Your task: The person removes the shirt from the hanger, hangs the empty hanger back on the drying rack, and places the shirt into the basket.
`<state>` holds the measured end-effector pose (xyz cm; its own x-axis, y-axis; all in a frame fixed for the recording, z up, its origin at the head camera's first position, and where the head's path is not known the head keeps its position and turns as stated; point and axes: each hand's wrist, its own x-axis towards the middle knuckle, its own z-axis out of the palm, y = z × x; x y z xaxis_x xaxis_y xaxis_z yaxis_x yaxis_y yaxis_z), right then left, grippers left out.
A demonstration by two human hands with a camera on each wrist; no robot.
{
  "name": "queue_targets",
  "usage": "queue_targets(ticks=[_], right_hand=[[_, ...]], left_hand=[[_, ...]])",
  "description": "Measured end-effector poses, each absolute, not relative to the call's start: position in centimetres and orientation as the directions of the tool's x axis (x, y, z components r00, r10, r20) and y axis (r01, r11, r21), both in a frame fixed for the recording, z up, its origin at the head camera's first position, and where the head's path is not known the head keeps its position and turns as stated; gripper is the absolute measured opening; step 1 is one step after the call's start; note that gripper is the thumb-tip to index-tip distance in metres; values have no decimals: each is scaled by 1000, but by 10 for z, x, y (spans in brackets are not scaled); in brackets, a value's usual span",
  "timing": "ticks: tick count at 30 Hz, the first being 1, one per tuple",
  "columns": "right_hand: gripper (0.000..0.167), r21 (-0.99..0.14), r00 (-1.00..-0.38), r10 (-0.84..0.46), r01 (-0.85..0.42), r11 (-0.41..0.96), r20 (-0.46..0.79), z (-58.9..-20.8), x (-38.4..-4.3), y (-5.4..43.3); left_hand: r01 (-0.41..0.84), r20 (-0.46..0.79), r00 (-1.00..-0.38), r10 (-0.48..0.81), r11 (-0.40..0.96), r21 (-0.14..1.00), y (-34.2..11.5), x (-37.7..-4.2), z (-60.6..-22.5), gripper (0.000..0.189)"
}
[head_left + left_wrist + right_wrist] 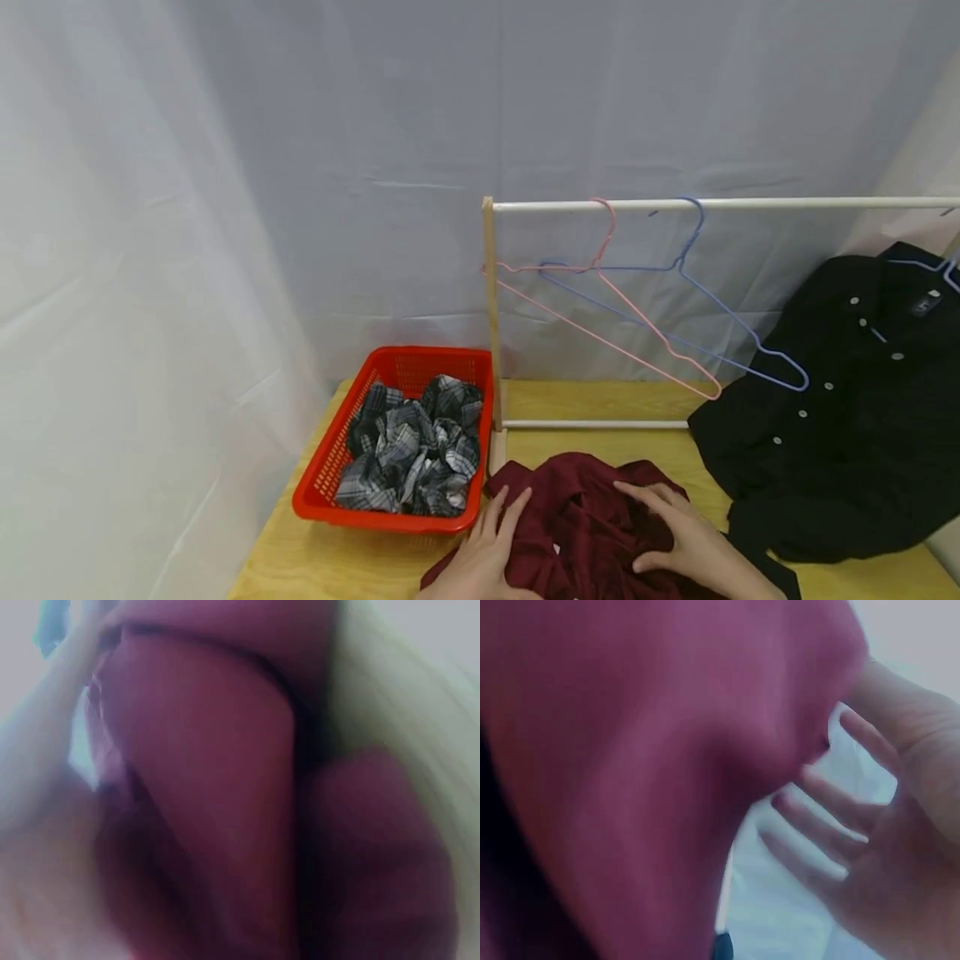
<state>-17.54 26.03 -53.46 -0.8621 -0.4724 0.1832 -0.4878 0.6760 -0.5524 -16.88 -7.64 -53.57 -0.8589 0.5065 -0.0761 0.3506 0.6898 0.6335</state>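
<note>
A crumpled maroon shirt [573, 508] lies heaped on the wooden table at the front. Along its left side is my left hand [483, 554], its fingers spread and their tips at the cloth. My right hand [686, 537] is at the right side of the heap, thumb and fingers apart over the folds. In the right wrist view, loosely bent fingers [821, 817] show beside a hanging fold of maroon cloth [652, 750]. Blurred maroon fabric [217, 772] fills most of the left wrist view, with part of the left hand at its left edge.
A red plastic basket [318, 475] holding grey plaid clothing [408, 442] stands left of the shirt. Behind is a rack [810, 202] carrying a pink hanger [660, 333] and a blue hanger [723, 308]. A black buttoned shirt [847, 433] hangs at the right, its lower part on the table.
</note>
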Motion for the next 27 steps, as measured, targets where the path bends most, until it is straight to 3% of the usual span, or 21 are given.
queue_targets(ticks=[3,5,8,12,17,22,27], right_hand=[[114,-508,-862,-464,-498,703,203,-538,-176,272],[123,-537,-854,-503,-487,688,131,-543,-176,274],[124,-616,-815,-580,-454,644,-6,-554,-177,265],[122,-612,-824,-561,-407,678,-74,-564,-180,242],[120,-563,-853,-519,-457,689,57,-565,-189,221],[102,-507,-839,-487,-538,674,242,-561,-192,212],[93,-533,-827,-429,-562,633,362,-548,-187,207]], left_hand=[[342,-150,-844,514,733,588,-80,-176,-553,123],[345,-167,-843,512,751,563,-78,-182,-564,125],[362,-156,-847,508,765,532,-68,-184,-570,125],[403,-103,-850,517,763,506,-50,-187,-568,125],[464,49,-855,516,720,516,-33,-192,-560,117],[469,137,-850,509,613,636,-22,-200,-555,97],[488,212,-832,512,495,719,-19,-204,-544,95]])
